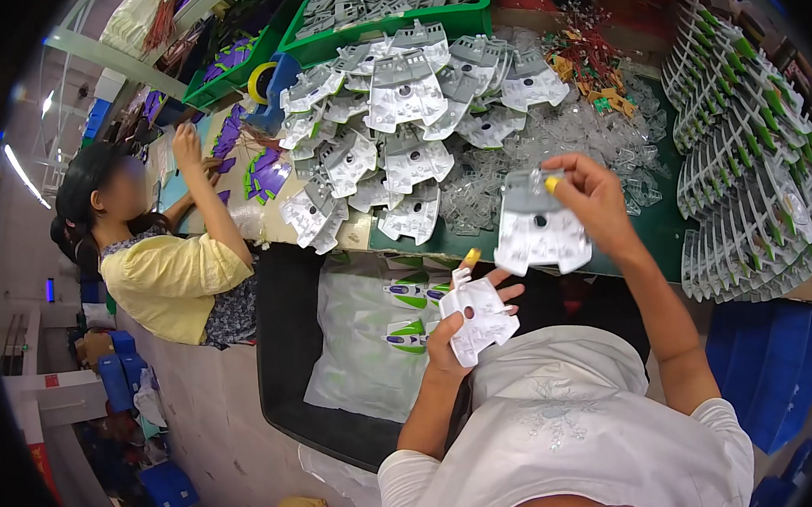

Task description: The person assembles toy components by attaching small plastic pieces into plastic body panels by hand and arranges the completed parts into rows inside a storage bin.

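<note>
My right hand (600, 203) pinches the top edge of a white-and-grey plastic shell (543, 238), which hangs above the bench's front edge. A yellow cover wraps its thumb tip. Lower and to the left, my left hand (442, 342) holds a smaller white plastic piece (478, 322) with a round hole in its middle. The thumb grips its near side, while the other fingers spread behind it; one fingertip has a yellow cover. The two pieces are close but apart. Beyond my hands lies a heap of similar white-and-grey shells (406, 95).
Clear plastic parts (486, 188) lie beside the heap, with red-wired components (589, 56) behind. Stacked shells (744, 158) stand at right. A green crate (383, 23) sits at the back. A black bin (288, 381) holds bagged parts below. Another person (170, 277) works at left.
</note>
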`<state>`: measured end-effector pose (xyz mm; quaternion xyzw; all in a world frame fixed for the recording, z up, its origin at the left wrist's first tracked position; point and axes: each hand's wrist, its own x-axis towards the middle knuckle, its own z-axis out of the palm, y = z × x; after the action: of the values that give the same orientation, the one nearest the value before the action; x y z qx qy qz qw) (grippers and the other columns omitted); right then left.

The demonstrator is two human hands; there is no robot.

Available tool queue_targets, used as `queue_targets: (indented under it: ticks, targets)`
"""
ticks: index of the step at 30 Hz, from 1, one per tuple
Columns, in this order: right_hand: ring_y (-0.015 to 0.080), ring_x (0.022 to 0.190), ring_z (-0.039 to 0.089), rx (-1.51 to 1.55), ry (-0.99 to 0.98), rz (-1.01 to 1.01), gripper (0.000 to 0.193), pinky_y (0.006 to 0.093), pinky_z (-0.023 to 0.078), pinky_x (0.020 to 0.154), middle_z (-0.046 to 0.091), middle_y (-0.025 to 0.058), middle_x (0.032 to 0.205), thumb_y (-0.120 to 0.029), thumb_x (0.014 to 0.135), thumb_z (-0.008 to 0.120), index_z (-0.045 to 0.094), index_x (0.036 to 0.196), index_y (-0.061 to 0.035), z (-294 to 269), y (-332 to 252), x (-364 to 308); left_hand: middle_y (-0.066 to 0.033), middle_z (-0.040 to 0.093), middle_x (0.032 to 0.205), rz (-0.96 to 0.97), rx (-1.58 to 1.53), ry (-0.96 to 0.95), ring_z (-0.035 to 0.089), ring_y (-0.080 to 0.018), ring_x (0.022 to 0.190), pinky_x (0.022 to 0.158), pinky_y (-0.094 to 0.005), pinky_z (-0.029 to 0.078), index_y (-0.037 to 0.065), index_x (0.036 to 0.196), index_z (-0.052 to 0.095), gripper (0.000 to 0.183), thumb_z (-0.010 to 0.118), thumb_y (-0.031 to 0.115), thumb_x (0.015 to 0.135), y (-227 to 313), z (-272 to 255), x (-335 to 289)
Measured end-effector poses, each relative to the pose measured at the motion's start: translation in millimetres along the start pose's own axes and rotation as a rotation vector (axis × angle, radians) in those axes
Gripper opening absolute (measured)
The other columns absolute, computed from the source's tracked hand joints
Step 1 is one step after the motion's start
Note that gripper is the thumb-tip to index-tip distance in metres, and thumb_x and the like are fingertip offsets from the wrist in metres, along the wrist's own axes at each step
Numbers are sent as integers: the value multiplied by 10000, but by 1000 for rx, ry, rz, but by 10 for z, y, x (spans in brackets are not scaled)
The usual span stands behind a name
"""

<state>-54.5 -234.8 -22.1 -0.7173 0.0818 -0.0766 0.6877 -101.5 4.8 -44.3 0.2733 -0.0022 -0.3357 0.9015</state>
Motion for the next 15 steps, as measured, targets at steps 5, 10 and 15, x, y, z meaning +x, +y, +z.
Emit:
queue_targets:
  ticks: [5, 10, 15]
  targets:
    - [-8, 523, 338, -342, 41, -160, 193, 188, 237, 460, 428, -92, 576, -27, 741, 555, 625, 917, 7, -84, 86, 761, -258, 332, 1343, 14, -7, 28, 434, -391, 1171, 919, -420, 429, 110, 1362, 257, 784, 609, 337, 699, 36, -106, 27]
    - [332, 687, 614, -872, 264, -255, 236, 420, 465, 613, 622, 180, 695, -222, 683, 569, 664, 846, -80, 140, -22, 1289, -253, 323, 1350, -12, -43, -32, 420, -399, 1182, 925, -416, 426, 111, 1330, 299, 739, 615, 309, 692, 45, -83, 180]
    - [299, 645, 622, -1067, 264, -301, 211, 390, 472, 598, 630, 137, 679, -243, 740, 585, 657, 857, -82, 170, -333, 1258, -235, 331, 1350, -32, -47, -69, 433, -363, 1178, 945, -406, 407, 121, 1356, 274, 765, 630, 306, 704, 79, -123, 316]
